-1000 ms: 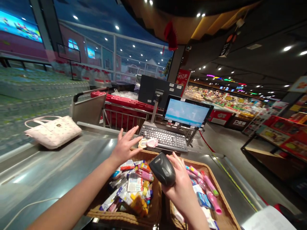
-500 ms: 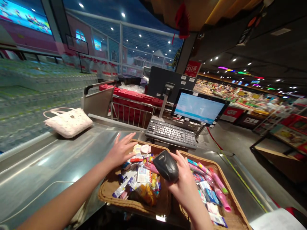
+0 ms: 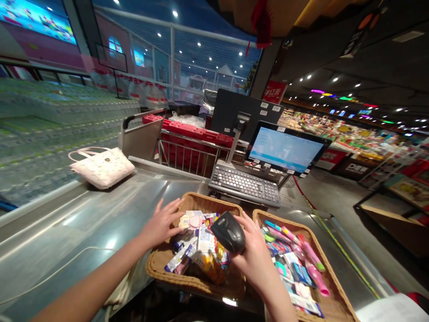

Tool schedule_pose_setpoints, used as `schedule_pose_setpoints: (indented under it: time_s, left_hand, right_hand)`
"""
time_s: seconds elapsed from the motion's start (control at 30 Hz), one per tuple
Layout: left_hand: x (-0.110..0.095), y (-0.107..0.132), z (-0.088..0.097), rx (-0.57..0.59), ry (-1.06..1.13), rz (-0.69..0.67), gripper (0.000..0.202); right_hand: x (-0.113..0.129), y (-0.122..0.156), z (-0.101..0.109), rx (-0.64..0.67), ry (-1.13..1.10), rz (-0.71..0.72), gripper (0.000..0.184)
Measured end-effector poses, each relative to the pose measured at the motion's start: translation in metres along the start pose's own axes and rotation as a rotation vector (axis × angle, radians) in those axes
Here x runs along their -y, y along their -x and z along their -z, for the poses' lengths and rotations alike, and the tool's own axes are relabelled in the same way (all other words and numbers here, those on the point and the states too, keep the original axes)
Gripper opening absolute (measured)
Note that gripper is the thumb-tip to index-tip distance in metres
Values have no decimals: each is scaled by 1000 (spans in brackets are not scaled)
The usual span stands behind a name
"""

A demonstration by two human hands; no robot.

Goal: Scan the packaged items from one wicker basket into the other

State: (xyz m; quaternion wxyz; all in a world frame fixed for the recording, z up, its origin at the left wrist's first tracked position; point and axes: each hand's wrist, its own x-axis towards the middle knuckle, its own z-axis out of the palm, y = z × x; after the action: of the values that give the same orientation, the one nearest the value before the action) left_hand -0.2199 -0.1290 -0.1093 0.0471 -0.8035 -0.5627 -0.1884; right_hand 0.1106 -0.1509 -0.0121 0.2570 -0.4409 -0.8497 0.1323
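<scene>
My right hand [image 3: 253,248] grips a black handheld barcode scanner [image 3: 228,232], its head tilted toward the left basket. My left hand [image 3: 164,223] reaches over the left rim of that wicker basket [image 3: 156,267], fingers stretched and apart. Close to its fingertips lies a pale packet [image 3: 192,220]; I cannot tell whether they touch. Several small wrapped snacks and a white-labelled packet [image 3: 206,240] fill the basket. To the right, a second wicker basket [image 3: 335,304] holds pink tubes [image 3: 317,278] and several colourful packets, partly behind my right forearm.
Behind the baskets stand a keyboard [image 3: 246,182] and a lit monitor [image 3: 286,147]. A pale handbag [image 3: 103,169] rests at the left on the metal counter [image 3: 83,228], where a thin cable [image 3: 63,266] runs. A cart [image 3: 187,154] with red contents is beyond the counter.
The camera view has shifted slightly, moving the scene to the right. My left hand has drawn a little left and down relative to the basket. The scanner stays in my right hand.
</scene>
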Motion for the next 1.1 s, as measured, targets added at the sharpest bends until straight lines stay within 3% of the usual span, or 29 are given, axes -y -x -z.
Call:
schedule_pose_setpoints:
  time_s: [0.43,0.6,0.7,0.9,1.1]
  left_hand:
    - [-17,7,0,296,5,21,28]
    - [-24,-1,2,440,-29,-46,50]
    - [-31,-5,0,416,-25,-68,56]
    - [-50,-31,-10,246,48,-189,50]
    - [-95,-76,-16,140,130,-318,48]
  right_hand:
    - [9,1,-13,158,-56,-21,66]
    - [7,5,-12,145,-70,-34,66]
    - [6,10,-5,120,-92,-59,65]
    - [-8,28,8,2,-102,-111,58]
    - [-35,53,26,-150,-26,-189,53]
